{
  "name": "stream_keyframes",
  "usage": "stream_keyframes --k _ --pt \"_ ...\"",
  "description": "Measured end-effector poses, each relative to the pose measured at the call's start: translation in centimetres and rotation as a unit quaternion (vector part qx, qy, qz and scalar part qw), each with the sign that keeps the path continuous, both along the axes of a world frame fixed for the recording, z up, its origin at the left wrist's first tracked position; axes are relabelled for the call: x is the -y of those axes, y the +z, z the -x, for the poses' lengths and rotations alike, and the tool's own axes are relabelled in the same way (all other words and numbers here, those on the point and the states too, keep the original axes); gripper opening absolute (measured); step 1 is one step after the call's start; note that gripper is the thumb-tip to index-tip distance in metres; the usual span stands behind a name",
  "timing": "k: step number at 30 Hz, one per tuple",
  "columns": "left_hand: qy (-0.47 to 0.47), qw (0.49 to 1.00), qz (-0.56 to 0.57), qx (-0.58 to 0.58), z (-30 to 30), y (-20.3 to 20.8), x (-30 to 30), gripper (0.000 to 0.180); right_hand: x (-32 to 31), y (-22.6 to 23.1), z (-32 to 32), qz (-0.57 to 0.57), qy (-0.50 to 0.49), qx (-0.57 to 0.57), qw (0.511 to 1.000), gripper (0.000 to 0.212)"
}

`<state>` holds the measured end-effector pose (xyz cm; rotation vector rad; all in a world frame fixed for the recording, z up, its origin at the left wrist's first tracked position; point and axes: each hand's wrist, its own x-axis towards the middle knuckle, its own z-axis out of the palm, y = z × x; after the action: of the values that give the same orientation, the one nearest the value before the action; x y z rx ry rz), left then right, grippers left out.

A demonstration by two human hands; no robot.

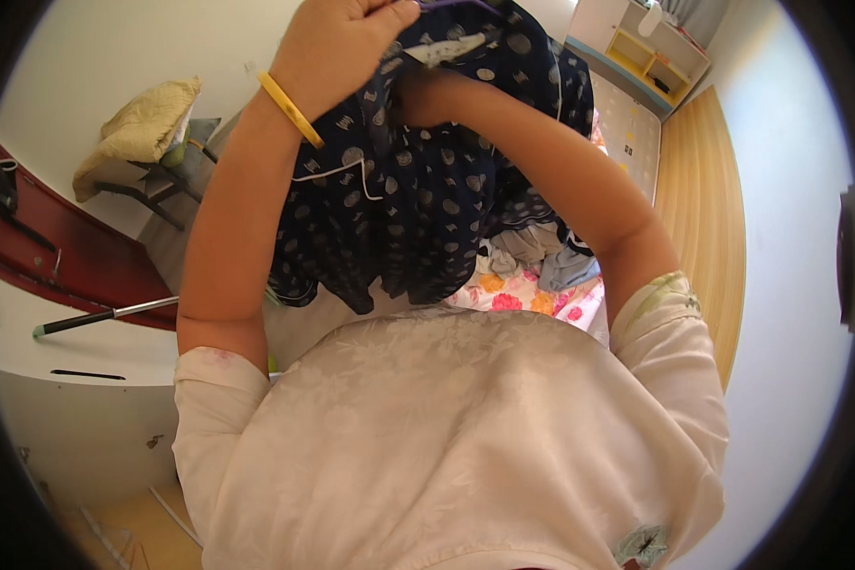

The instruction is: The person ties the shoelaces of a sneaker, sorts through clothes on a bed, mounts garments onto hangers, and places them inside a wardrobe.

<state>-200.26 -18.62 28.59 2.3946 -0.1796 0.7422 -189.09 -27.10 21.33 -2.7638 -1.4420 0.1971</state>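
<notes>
A dark navy shirt (418, 204) with a pale pattern and white piping hangs in front of me, its lower part in loose folds. At the top of the picture a thin purple clothes hanger (461, 4) shows above the collar opening. My left hand (347, 33), raised with a yellow bangle at its wrist, is closed on this hanger, thumb toward the right. My right hand (432, 100) reaches across into the neck of the shirt. Its fingers are dark, blurred and partly covered by the cloth, so their grip is hidden.
Below the shirt, crumpled clothes (532, 252) lie on a floral bedsheet (503, 293). A wooden panel (698, 218) runs along the right wall. At left are a chair with a beige cushion (152, 119), a red door (85, 256) and a black-handled pole (76, 323).
</notes>
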Motion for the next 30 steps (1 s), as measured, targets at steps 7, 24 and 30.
stream_keyframes --k 7,24,30 --pt "0.031 0.998 0.039 0.042 0.1 -0.3 -0.7 0.025 12.6 -10.6 7.6 -0.606 -0.064 -0.297 0.735 0.025" --pt "0.036 0.999 0.003 -0.016 -0.7 -1.2 0.6 0.024 11.2 -19.6 5.9 -0.405 -0.024 -0.384 0.829 0.023" --pt "-0.001 0.999 -0.003 -0.052 0.8 -2.2 0.8 0.023 7.7 -5.1 4.6 -0.489 -0.071 -0.499 0.712 0.024"
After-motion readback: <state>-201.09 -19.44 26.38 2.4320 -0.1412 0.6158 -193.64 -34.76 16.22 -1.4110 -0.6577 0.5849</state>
